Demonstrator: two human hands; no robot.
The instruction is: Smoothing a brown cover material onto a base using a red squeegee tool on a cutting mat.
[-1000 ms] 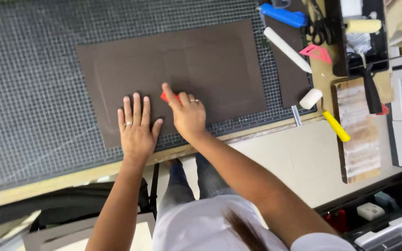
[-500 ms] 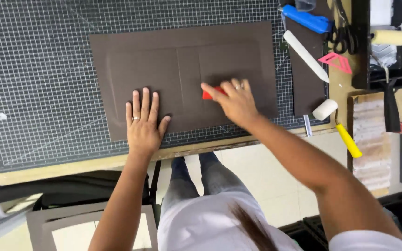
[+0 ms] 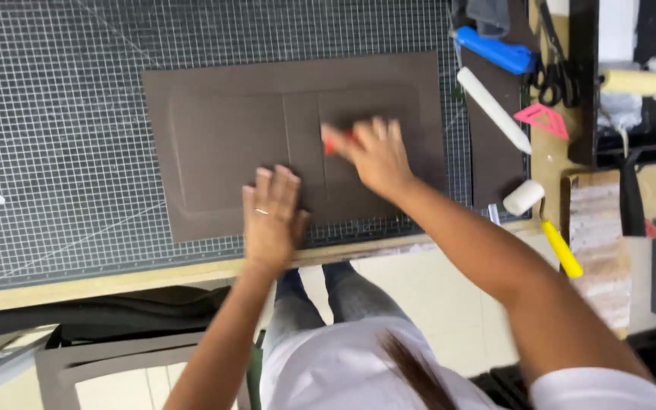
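A large dark brown sheet [image 3: 222,129] lies flat on a gridded cutting mat [image 3: 55,114], with raised board outlines showing under it. My left hand [image 3: 271,216] presses flat, fingers spread, on the sheet's near edge. My right hand [image 3: 373,156] is blurred with motion and grips a small red tool [image 3: 335,143], pressing it on the sheet right of the middle panel.
Right of the mat lie a white bone folder [image 3: 493,108], a blue tool [image 3: 495,49], black scissors [image 3: 550,76], a pink triangle [image 3: 542,119], a yellow-handled roller [image 3: 540,220] and a foam roller [image 3: 632,82]. The table's wooden edge [image 3: 115,277] runs near my legs.
My right hand has slid the red tool across the sheet, first rightward and then back toward the middle. The left hand stays pressed near the front edge.
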